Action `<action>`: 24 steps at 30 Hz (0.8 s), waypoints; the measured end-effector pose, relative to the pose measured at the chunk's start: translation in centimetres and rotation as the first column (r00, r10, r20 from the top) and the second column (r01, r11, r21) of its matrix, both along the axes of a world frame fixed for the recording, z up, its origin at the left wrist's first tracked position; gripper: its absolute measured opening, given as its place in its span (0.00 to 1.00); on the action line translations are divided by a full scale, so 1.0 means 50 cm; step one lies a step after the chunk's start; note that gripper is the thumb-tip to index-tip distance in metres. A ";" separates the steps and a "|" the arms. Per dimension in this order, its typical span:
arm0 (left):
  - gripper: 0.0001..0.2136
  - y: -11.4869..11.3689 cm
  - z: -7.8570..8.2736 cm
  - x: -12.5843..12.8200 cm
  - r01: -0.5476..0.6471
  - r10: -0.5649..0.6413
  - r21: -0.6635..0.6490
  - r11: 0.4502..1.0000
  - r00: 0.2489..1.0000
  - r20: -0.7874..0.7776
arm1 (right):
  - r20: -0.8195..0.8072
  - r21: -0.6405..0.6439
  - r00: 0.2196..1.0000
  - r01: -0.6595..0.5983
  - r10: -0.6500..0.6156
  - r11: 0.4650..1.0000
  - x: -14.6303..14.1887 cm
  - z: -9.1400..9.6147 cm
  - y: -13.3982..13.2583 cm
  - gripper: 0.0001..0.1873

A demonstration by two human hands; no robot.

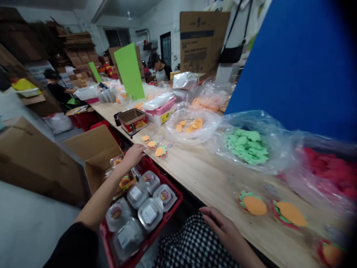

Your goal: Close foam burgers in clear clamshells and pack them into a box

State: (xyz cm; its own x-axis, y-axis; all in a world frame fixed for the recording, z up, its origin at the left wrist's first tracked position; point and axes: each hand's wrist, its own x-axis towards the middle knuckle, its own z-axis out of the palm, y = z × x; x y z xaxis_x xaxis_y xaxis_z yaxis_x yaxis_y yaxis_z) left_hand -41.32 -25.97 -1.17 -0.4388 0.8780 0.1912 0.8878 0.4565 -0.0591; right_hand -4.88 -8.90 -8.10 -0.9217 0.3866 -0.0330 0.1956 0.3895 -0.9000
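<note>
Left hand (133,156): fingers pressed together, reaching out above the red plastic crate (170,203), close to the table edge; cannot tell whether they pinch anything.
Right hand (220,227): fingers loosely spread, lying empty on black-and-white checked cloth (192,245) over the lap.
Crate contents: clear square plastic tubs with labels (149,214), packed side by side.
Table: pale wooden workbench (212,178), running ahead of the person.
On table: orange-and-green foam fruit shapes (161,151), a short row just beyond the left hand; larger ones (253,205) near the right hand.
Beside them: clear bag of green foam pieces (247,147).
Floor, left: open brown cardboard box (95,149).
Far end: co-worker in dark clothing (158,69).
</note>
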 end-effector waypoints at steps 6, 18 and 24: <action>0.15 0.307 -0.021 -0.077 0.230 -0.229 -0.125 0.965 0.973 0.027 | 0.005 -0.016 1.000 0.022 -0.022 1.000 0.027 0.011 0.018 0.15; 0.04 0.451 -0.050 -0.098 0.208 -0.193 -0.291 0.934 0.978 0.080 | 0.006 -0.084 0.991 0.132 -0.132 0.988 0.061 -0.009 0.058 0.14; 0.08 0.457 -0.045 0.000 0.171 -0.162 -0.248 0.954 0.985 0.057 | 0.032 -0.098 0.991 0.135 -0.133 0.986 0.036 -0.020 0.045 0.14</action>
